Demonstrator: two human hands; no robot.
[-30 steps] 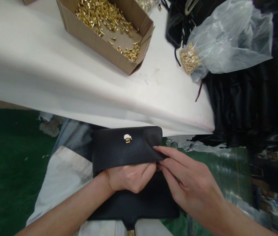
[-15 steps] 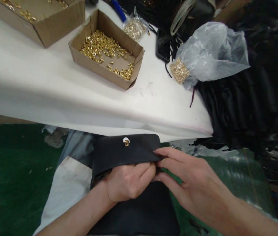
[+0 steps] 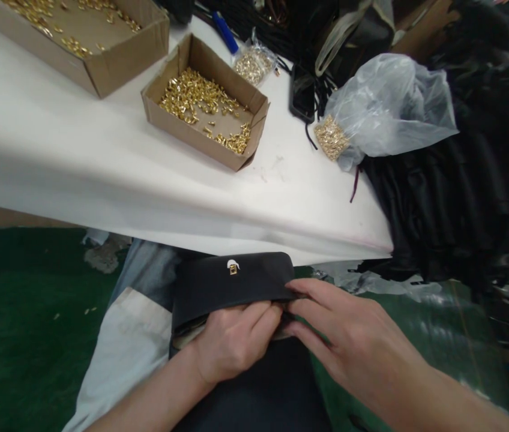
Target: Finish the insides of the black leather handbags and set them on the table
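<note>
A black leather bag [image 3: 254, 387] rests on my lap, its flap [image 3: 209, 288] lifted toward the table. On the flap sits a small gold clasp [image 3: 233, 269] with a bit of white material beside it. My left hand [image 3: 236, 342] is closed at the bag's mouth under the flap edge, the fingertips hidden inside. At the right corner of the opening, my right hand [image 3: 349, 330] pinches the bag's edge between thumb and fingers. Pale lining shows in the mouth on both sides of my left hand.
On the white table [image 3: 114, 144] stand a cardboard tray [image 3: 200, 141] and a larger cardboard box [image 3: 128, 60], both holding small gold fittings. Further right are a small bag of fittings [image 3: 253, 65], a phone [image 3: 302, 96] and a clear plastic bag [image 3: 394, 108]. Black material [image 3: 434, 198] hangs at the right.
The view has shifted slightly, so the table things sit lower in the picture. The bag's mouth gapes wider and more lining shows. Both hands keep their places on it.
</note>
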